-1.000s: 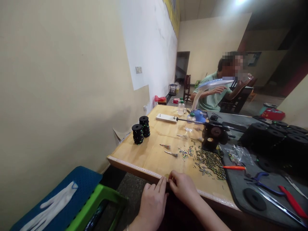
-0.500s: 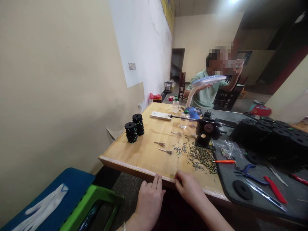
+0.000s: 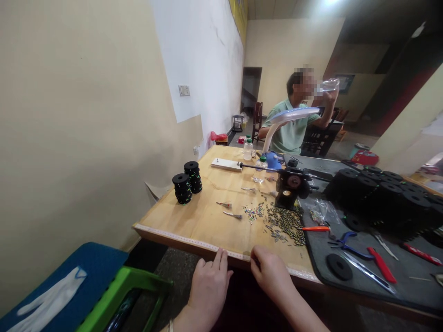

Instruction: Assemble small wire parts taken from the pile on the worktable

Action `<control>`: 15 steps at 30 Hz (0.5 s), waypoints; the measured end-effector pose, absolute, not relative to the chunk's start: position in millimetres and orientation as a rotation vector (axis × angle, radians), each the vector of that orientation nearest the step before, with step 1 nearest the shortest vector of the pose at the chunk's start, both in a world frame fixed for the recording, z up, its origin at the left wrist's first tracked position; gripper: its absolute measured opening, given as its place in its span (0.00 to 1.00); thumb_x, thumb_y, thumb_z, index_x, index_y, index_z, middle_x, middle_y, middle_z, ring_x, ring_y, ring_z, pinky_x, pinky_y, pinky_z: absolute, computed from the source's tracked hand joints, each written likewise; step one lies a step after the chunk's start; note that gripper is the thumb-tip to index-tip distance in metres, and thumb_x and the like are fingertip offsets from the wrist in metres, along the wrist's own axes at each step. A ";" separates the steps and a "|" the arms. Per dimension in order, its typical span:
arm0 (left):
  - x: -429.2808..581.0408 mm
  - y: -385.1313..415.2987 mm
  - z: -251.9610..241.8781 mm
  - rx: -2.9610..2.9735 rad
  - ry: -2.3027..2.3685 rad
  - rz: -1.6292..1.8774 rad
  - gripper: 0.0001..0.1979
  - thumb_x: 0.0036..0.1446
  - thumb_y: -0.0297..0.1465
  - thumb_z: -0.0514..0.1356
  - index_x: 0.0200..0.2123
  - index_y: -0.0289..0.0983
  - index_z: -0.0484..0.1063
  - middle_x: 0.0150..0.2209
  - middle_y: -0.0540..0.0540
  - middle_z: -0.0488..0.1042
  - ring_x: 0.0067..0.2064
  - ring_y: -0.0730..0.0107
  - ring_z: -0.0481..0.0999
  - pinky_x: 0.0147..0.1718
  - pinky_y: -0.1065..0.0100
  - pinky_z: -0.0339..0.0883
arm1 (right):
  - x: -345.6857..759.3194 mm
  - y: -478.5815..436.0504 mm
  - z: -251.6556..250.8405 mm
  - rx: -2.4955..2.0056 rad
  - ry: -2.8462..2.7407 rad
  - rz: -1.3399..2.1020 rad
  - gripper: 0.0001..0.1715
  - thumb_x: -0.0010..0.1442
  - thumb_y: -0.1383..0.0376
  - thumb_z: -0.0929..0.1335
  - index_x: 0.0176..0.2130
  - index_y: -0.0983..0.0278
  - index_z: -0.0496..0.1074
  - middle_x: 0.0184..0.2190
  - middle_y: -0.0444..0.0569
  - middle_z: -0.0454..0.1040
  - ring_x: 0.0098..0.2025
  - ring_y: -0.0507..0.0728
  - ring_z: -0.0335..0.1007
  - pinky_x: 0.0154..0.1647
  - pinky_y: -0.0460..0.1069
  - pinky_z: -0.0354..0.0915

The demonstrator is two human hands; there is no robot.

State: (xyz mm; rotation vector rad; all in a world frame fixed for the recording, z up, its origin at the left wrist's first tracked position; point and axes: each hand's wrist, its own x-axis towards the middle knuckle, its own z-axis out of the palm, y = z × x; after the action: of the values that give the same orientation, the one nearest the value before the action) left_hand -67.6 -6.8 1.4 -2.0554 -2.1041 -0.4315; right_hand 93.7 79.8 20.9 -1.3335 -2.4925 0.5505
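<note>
The wooden surface (image 3: pixel 202 223) carries a ruler strip (image 3: pixel 180 238) along its front edge, probably light and flexible, best pinched by its rim; left hand (image 3: pixel 209 283) extended, fingers together against it, right hand (image 3: pixel 272 269) curled, grip hidden.

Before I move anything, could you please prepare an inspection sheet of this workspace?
Surface: wooden table; dark mat on its right.
Job's things: measuring tape along the near edge; two pale-tipped brushes or similar, unclear.
Clutter: small dark pieces scattered by the mat; pliers and plastic bag on it.
Hands: left hand at the tape; right hand curled at the edge, grip unclear.
Cables: nothing seen clearly.
Surroundings: another person beyond the table; white glove at left.
</note>
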 end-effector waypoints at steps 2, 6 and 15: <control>-71.3 -5.6 8.5 -2.083 -2.142 -0.461 0.15 0.57 0.26 0.56 0.47 0.32 0.73 0.46 0.34 0.77 0.34 0.54 0.78 0.34 0.57 0.65 | 94.5 79.8 20.2 -1.326 -2.487 0.548 0.09 0.58 0.71 0.61 0.31 0.63 0.69 0.28 0.49 0.76 0.31 0.57 0.70 0.30 0.46 0.56; -75.8 -1.4 22.3 -2.199 -2.146 -0.779 0.15 0.55 0.26 0.57 0.47 0.35 0.72 0.44 0.39 0.78 0.41 0.55 0.78 0.39 0.59 0.68 | 99.8 76.7 20.8 -1.254 -2.435 0.614 0.09 0.59 0.70 0.61 0.31 0.62 0.69 0.27 0.47 0.75 0.30 0.55 0.70 0.29 0.46 0.57; -43.8 12.7 41.6 -2.674 -2.297 -1.774 0.12 0.58 0.34 0.54 0.26 0.36 0.70 0.22 0.50 0.69 0.26 0.71 0.66 0.26 0.73 0.60 | 123.0 54.2 36.6 -1.066 -2.186 0.835 0.07 0.60 0.65 0.64 0.32 0.63 0.71 0.27 0.46 0.74 0.30 0.54 0.68 0.31 0.45 0.60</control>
State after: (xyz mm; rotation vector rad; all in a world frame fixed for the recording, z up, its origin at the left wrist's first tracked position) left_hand -43.8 12.7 41.6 -2.6744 -2.2968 -1.7736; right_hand 123.0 54.2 36.6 -1.0664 -2.1857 0.8348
